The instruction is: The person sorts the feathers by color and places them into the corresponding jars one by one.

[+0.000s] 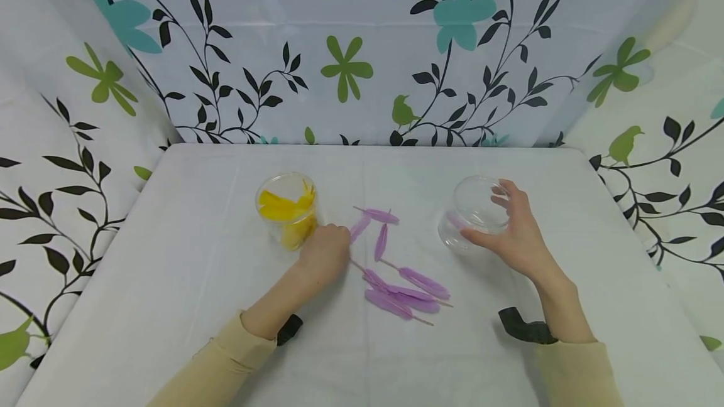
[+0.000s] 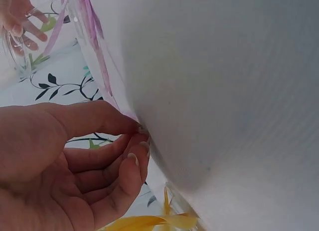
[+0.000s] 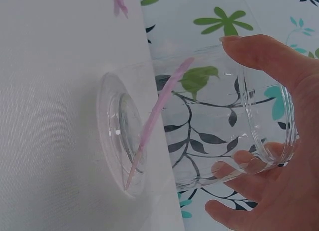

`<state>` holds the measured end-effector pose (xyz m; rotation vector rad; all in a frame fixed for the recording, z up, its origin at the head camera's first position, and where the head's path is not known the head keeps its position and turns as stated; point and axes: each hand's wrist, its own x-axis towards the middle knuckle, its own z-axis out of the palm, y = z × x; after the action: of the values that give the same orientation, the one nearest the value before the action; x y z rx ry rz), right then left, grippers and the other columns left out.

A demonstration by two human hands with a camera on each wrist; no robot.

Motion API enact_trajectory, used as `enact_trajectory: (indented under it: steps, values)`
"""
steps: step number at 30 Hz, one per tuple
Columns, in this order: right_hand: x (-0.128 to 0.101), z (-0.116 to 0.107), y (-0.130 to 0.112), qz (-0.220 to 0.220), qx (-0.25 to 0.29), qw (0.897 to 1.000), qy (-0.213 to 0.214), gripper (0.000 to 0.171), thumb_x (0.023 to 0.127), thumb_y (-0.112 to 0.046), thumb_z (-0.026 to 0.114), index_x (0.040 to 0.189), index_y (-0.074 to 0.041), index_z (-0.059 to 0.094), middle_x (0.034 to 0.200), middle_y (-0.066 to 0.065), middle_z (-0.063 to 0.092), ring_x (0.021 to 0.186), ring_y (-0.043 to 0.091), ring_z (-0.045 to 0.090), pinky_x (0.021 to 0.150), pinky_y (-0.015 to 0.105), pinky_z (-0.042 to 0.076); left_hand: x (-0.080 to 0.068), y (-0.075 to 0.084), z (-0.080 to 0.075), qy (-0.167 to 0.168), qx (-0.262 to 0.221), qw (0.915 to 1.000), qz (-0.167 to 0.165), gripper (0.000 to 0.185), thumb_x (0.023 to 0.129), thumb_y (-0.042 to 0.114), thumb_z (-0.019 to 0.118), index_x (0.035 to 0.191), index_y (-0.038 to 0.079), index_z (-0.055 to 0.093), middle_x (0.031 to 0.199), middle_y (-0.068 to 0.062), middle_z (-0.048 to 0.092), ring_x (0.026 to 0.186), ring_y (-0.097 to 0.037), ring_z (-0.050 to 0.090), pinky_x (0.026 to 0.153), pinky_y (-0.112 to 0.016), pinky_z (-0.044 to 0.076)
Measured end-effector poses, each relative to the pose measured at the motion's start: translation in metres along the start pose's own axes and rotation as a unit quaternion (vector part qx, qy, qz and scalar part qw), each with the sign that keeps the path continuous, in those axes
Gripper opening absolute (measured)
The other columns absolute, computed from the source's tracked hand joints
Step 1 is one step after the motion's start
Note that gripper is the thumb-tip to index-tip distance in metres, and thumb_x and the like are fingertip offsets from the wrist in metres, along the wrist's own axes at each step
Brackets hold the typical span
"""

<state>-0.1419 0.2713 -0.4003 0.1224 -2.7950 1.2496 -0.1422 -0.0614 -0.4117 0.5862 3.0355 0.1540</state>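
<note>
Purple feathers (image 1: 404, 291) lie near on the table (image 1: 170, 281). Left hand (image 1: 326, 251) pinches one by the yellow-feather cup (image 1: 286, 209). Right hand (image 1: 517, 231) wraps around the clear cup (image 1: 472, 212), far right.

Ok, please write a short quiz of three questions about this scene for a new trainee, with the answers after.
1. True or false: the right hand grips the clear cup.
2. What lies inside that cup? A) yellow feathers B) one purple feather C) nothing
3. What colour are the feathers in the cup beside the left hand?

Key:
1. True.
2. B; the purple feather leans inside, seen in the right wrist view.
3. Yellow. Loose purple feathers lie on the table.
</note>
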Motion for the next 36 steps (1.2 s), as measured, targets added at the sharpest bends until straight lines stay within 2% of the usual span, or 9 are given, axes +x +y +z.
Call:
enact_trajectory:
  steps: [4,8,10,15,18,22,25,29,36]
  values:
    - [-0.001,0.0,0.001,0.002,0.0,1.0,-0.004,0.111,0.078,-0.036,0.086,0.158,-0.015,0.013,0.153,0.02,0.031,0.142,0.041,0.036,0.106,0.073,0.031,0.002,-0.001,-0.005,-0.006,-0.025,0.9997,-0.004,0.011,0.092,0.004,0.066,0.084,-0.003,0.065,0.072,-0.013,0.062,0.064,-0.026,0.059,0.062,-0.037,0.055]
    - [-0.001,0.0,0.001,0.001,0.001,1.0,-0.004,0.111,0.078,-0.036,0.086,0.158,-0.016,0.012,0.154,0.02,0.03,0.142,0.041,0.035,0.106,0.073,0.03,0.005,0.006,-0.02,0.005,-0.063,0.998,0.008,0.013,0.094,0.007,0.065,0.085,-0.002,0.062,0.067,-0.009,0.055,0.059,-0.021,0.049,0.056,-0.03,0.048]
    - [-0.002,0.0,0.001,-0.001,0.001,1.0,-0.004,0.111,0.078,-0.036,0.086,0.158,-0.015,0.012,0.154,0.02,0.03,0.142,0.041,0.036,0.106,0.073,0.031,0.01,0.014,-0.032,0.021,-0.082,0.9961,0.026,0.013,0.095,0.007,0.063,0.084,0.0,0.061,0.065,-0.008,0.053,0.059,-0.02,0.047,0.056,-0.028,0.046]
    - [-0.002,0.001,0.002,-0.004,0.002,1.0,-0.002,0.111,0.078,-0.035,0.086,0.158,-0.014,0.012,0.153,0.021,0.03,0.141,0.041,0.036,0.106,0.073,0.031,0.027,0.048,-0.07,0.068,-0.114,0.9871,0.09,0.012,0.098,0.01,0.061,0.089,0.002,0.065,0.076,-0.007,0.063,0.073,-0.022,0.057,0.071,-0.031,0.051]
    - [-0.001,0.001,0.002,-0.005,0.002,1.0,0.0,0.112,0.077,-0.035,0.086,0.158,-0.014,0.012,0.153,0.022,0.03,0.141,0.041,0.036,0.106,0.072,0.031,0.037,0.072,-0.09,0.078,-0.085,0.9859,0.121,0.011,0.099,0.01,0.059,0.098,0.004,0.068,0.09,-0.007,0.068,0.086,-0.022,0.062,0.081,-0.031,0.052]
    - [-0.001,0.001,0.001,-0.003,0.003,1.0,0.002,0.112,0.077,-0.036,0.087,0.158,-0.013,0.012,0.153,0.022,0.029,0.141,0.042,0.037,0.106,0.072,0.032,0.051,0.102,-0.106,0.059,0.006,0.9877,0.145,0.016,0.097,0.01,0.064,0.112,0.008,0.067,0.103,-0.004,0.067,0.098,-0.02,0.06,0.089,-0.027,0.051]
    - [-0.001,0.0,0.001,0.001,0.001,1.0,0.002,0.112,0.077,-0.037,0.086,0.158,-0.014,0.012,0.154,0.021,0.029,0.141,0.042,0.036,0.106,0.072,0.032,0.063,0.121,-0.107,0.041,0.071,0.9831,0.163,0.024,0.093,0.014,0.07,0.117,0.014,0.068,0.107,-0.002,0.067,0.103,-0.02,0.059,0.094,-0.029,0.051]
    - [-0.001,0.0,0.002,0.001,-0.001,1.0,0.001,0.112,0.077,-0.037,0.086,0.158,-0.014,0.012,0.155,0.02,0.029,0.141,0.042,0.035,0.105,0.073,0.033,0.082,0.141,-0.099,0.019,0.118,0.9762,0.181,0.027,0.094,0.021,0.07,0.121,0.023,0.068,0.111,0.004,0.07,0.106,-0.018,0.059,0.096,-0.032,0.051]
    - [0.001,0.002,0.003,-0.02,0.001,1.0,0.005,0.109,0.077,-0.034,0.087,0.157,-0.016,0.017,0.154,0.02,0.029,0.139,0.043,0.037,0.104,0.073,0.033,0.105,0.157,-0.091,-0.016,0.12,0.9761,0.18,0.036,0.096,0.026,0.068,0.132,0.027,0.062,0.121,0.008,0.068,0.111,-0.013,0.062,0.1,-0.034,0.049]
